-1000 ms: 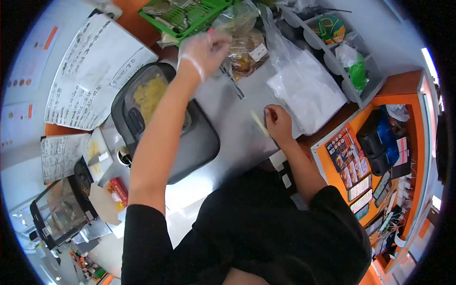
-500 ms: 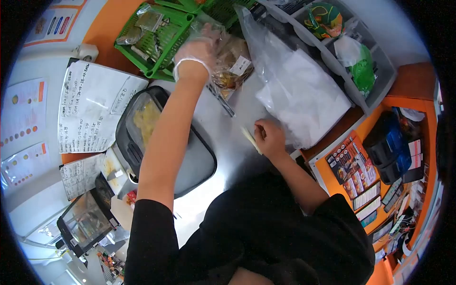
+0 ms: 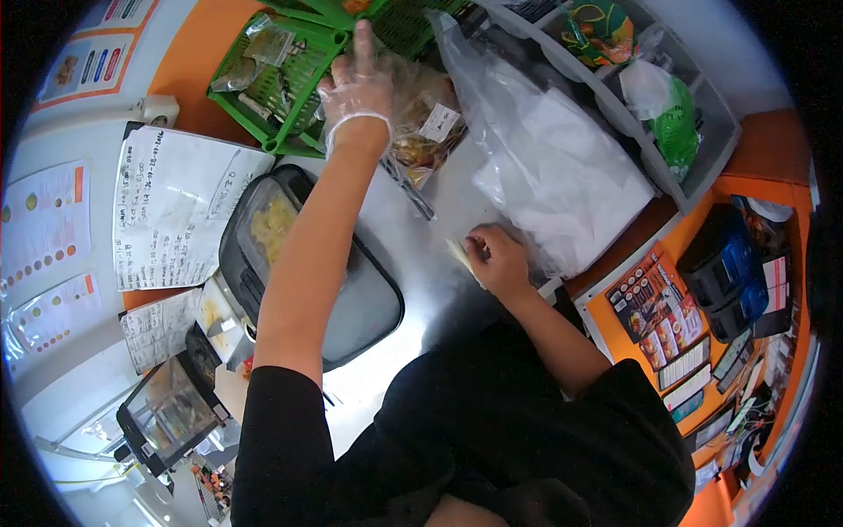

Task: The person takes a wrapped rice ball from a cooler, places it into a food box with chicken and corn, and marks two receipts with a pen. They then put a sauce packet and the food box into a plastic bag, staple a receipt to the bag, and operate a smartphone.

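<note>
My left hand (image 3: 358, 92), in a clear plastic glove, reaches out with its fingers stretched apart. It is beside a green basket (image 3: 274, 145) and the clear plastic bag (image 3: 417, 110), which has brownish contents and a white label. I see nothing held in it. My right hand (image 3: 499, 262) is bare and closed, pinching a thin pale folded piece (image 3: 462, 255) whose kind I cannot make out. A dark slim tool (image 3: 411, 191) lies on the metal counter between the two hands.
White sheets in a clear plastic bag (image 3: 562, 167) lie at the right, before a grey divided bin (image 3: 716, 132). A black-rimmed lidded container (image 3: 369, 303) with yellow food is under my left arm. Handwritten whiteboards (image 3: 176, 211) stand left. A card terminal (image 3: 724, 272) sits on the orange shelf.
My left hand has shifted slightly left from over the clear bag, and its fingers are now spread and pointing at the baskets. My right hand has barely moved; the pale piece looks wider.
</note>
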